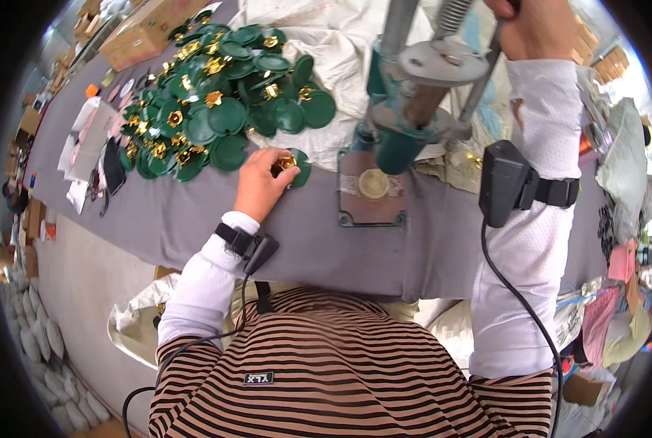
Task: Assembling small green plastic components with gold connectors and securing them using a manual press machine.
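Observation:
My left hand (262, 182) pinches a gold flower-shaped cup (286, 163) that sits on a green disc (301, 175), at the near edge of a heap of parts. The fingers hide some of both. At the upper right my right hand (541, 29) is closed round the lever (482, 86) of a green hand press, its grip mostly covered by the fingers. The press (397, 150) stands in front of me on a base plate (351, 201). A round pale pad (374, 185) lies on that plate below the ram, with nothing visible on top of it.
Many green discs with gold cups form a heap (227, 117) left of the press. A dark phone (113, 166) and papers lie farther left. Grey cloth (304, 241) covers the table. A cardboard box (147, 33) stands at the back left; another person (625, 328) is at the far right.

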`<action>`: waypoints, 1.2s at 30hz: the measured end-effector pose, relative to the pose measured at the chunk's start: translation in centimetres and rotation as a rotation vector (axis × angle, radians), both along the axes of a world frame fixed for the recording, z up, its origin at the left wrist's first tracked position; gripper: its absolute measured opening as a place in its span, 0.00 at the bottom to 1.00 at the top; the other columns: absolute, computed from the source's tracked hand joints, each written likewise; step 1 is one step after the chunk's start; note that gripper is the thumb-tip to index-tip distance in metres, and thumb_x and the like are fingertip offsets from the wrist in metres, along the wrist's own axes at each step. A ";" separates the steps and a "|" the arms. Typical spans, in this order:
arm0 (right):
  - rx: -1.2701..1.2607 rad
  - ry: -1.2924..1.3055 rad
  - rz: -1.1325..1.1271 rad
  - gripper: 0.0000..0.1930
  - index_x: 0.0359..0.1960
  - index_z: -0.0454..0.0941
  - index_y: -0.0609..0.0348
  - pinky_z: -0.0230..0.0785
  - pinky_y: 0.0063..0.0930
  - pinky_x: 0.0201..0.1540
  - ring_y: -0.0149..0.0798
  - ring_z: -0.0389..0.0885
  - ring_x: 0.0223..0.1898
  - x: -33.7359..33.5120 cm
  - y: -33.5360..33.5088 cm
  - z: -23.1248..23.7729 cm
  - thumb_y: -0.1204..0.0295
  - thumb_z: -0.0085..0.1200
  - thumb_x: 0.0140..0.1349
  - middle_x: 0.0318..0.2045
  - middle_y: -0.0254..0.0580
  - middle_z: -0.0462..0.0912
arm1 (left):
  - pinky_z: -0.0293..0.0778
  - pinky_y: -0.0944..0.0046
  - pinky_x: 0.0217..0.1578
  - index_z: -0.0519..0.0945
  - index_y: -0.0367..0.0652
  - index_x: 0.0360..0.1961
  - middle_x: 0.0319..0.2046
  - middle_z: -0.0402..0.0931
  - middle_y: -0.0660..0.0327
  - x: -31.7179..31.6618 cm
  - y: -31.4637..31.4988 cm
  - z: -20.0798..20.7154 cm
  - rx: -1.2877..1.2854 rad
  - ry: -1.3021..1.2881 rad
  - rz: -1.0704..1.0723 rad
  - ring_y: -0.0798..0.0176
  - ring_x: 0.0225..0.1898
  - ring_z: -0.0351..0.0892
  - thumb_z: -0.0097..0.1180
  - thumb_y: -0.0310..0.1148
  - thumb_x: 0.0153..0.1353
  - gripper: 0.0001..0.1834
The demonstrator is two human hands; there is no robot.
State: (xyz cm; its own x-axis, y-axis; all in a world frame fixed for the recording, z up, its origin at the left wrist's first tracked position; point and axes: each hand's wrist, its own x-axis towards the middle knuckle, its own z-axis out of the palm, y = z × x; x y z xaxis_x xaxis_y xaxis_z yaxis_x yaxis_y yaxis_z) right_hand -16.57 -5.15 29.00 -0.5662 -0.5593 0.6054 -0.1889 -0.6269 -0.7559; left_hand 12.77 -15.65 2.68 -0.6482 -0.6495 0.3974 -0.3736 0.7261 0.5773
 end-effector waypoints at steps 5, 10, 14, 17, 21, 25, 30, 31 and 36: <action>0.024 0.003 0.038 0.11 0.46 0.74 0.65 0.56 0.13 0.13 0.24 0.70 0.16 -0.3 -0.1 0.1 0.73 0.45 0.67 0.22 0.34 0.75 | 0.77 0.69 0.38 0.77 0.38 0.51 0.39 0.85 0.59 -4.9 5.7 2.9 0.289 0.115 -0.207 0.70 0.35 0.80 0.70 0.26 0.50 0.25; 0.026 0.055 0.042 0.11 0.45 0.74 0.66 0.57 0.13 0.13 0.24 0.70 0.17 -0.8 0.0 0.1 0.73 0.45 0.66 0.22 0.34 0.75 | 0.77 0.69 0.38 0.72 0.36 0.53 0.37 0.85 0.58 -6.9 6.6 2.8 0.366 0.103 -0.257 0.68 0.32 0.79 0.72 0.27 0.48 0.31; 0.003 0.026 0.091 0.11 0.44 0.75 0.66 0.57 0.13 0.13 0.24 0.69 0.17 -0.6 0.2 0.2 0.73 0.45 0.66 0.22 0.34 0.75 | 0.78 0.65 0.36 0.73 0.38 0.53 0.37 0.85 0.55 -7.2 7.1 2.8 0.381 0.073 -0.251 0.62 0.30 0.80 0.71 0.29 0.49 0.30; 0.046 0.049 0.063 0.11 0.43 0.76 0.66 0.56 0.14 0.13 0.24 0.69 0.16 -2.2 0.0 0.7 0.73 0.44 0.65 0.21 0.33 0.75 | 0.78 0.64 0.36 0.73 0.36 0.49 0.36 0.85 0.53 -8.2 6.4 3.3 0.341 0.009 -0.353 0.58 0.31 0.83 0.71 0.30 0.48 0.28; 0.062 0.058 0.098 0.11 0.42 0.76 0.66 0.56 0.16 0.12 0.23 0.68 0.16 -1.0 -1.4 0.3 0.74 0.43 0.65 0.20 0.33 0.74 | 0.79 0.61 0.37 0.72 0.35 0.45 0.34 0.84 0.50 -8.5 5.3 3.6 0.348 -0.154 -0.340 0.52 0.35 0.85 0.72 0.31 0.48 0.26; -0.093 0.123 0.059 0.10 0.42 0.77 0.63 0.54 0.16 0.12 0.23 0.66 0.15 0.6 5.3 -1.2 0.72 0.45 0.65 0.20 0.31 0.74 | 0.79 0.62 0.38 0.71 0.36 0.44 0.33 0.83 0.50 -9.1 7.3 4.3 0.404 -0.092 -0.308 0.54 0.35 0.84 0.72 0.31 0.47 0.26; -0.009 0.611 0.220 0.03 0.26 0.84 0.53 0.66 0.48 0.56 0.41 0.81 0.35 8.1 19.9 -12.9 0.74 0.59 0.53 0.28 0.37 0.80 | 0.77 0.59 0.40 0.71 0.37 0.43 0.32 0.79 0.52 -8.2 7.0 2.2 0.409 -0.004 -0.296 0.52 0.36 0.80 0.72 0.32 0.45 0.27; 0.218 0.709 0.109 0.04 0.27 0.84 0.53 0.64 0.48 0.58 0.41 0.80 0.34 9.1 22.1 -15.4 0.75 0.59 0.49 0.26 0.35 0.79 | 0.76 0.58 0.40 0.71 0.37 0.42 0.32 0.78 0.53 -8.7 7.3 2.2 0.374 -0.026 -0.315 0.52 0.36 0.79 0.73 0.33 0.45 0.27; 0.203 0.872 0.085 0.04 0.26 0.82 0.56 0.72 0.40 0.49 0.39 0.77 0.27 8.5 20.9 -14.8 0.77 0.57 0.48 0.20 0.35 0.76 | 0.75 0.55 0.40 0.72 0.38 0.44 0.34 0.77 0.52 -8.9 7.5 3.0 0.364 -0.071 -0.255 0.50 0.37 0.78 0.73 0.32 0.44 0.27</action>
State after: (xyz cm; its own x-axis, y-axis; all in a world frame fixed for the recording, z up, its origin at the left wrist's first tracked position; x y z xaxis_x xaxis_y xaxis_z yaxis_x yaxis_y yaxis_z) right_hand -8.02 15.80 14.23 0.0964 -0.7215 0.6856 -0.7064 -0.5349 -0.4636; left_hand 3.84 -8.13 5.68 -0.8232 -0.5547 0.1212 -0.2569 0.5543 0.7916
